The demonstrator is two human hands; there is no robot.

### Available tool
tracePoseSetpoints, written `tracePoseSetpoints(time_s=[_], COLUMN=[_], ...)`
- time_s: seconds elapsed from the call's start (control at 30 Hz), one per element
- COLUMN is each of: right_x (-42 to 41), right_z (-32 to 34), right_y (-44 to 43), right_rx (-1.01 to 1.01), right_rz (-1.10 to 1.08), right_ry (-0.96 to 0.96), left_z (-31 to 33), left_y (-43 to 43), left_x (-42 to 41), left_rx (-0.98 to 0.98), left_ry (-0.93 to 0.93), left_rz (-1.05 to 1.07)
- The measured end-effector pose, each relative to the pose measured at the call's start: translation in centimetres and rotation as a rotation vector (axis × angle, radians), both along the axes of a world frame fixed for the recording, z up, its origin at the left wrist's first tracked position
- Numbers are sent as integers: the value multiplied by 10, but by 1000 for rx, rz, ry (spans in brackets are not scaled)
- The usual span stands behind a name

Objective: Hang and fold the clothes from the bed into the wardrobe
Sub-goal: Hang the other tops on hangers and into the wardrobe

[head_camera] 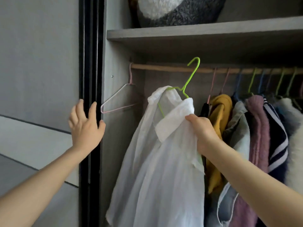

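Now, right grip: the right hand (203, 131) is curled round the collar and shoulder of a white shirt (157, 169), holding it up.
Shirt: it sits on a green hanger (191, 76) whose hook stands at the height of the rail (164, 67); whether it catches the rail I cannot tell.
Left grip: the left hand (85, 126) holds nothing, fingers spread and straight against the black door edge (91, 63).
Inside the wardrobe (114, 145): hung clothes (259, 128) crowd the rail's right part; a bare pink hanger (118, 102) hangs far left; a fluffy cushion (172, 12) lies on the shelf (196, 31) above.
Open room: a free stretch of rail lies between the pink hanger and the hung clothes.
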State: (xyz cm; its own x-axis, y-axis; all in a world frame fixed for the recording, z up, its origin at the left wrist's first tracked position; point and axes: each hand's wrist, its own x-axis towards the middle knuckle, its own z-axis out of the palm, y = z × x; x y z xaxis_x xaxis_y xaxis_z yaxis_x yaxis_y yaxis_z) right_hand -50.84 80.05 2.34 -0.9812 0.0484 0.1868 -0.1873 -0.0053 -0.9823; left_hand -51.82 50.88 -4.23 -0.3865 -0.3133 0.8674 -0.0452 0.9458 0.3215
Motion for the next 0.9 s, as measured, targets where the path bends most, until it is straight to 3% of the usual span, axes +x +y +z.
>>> tracePoseSetpoints(time_s=[0.2, 0.4, 0.63, 0.9], right_x=[-47, -87, -121, -141], right_z=[49, 81, 108, 93], right_y=[-12, -9, -15, -15], right_rx=[-92, 40, 44, 118], right_rz=[-256, -439, -503, -525], right_ry=[75, 33, -24, 6], left_z=[15, 5, -1, -4], left_y=[-40, -49, -50, -52], left_x=[-39, -72, -90, -97], left_rx=[-117, -197, -216, -258], left_ry=[29, 122, 242, 317], left_rz=[-36, -17, 49, 100])
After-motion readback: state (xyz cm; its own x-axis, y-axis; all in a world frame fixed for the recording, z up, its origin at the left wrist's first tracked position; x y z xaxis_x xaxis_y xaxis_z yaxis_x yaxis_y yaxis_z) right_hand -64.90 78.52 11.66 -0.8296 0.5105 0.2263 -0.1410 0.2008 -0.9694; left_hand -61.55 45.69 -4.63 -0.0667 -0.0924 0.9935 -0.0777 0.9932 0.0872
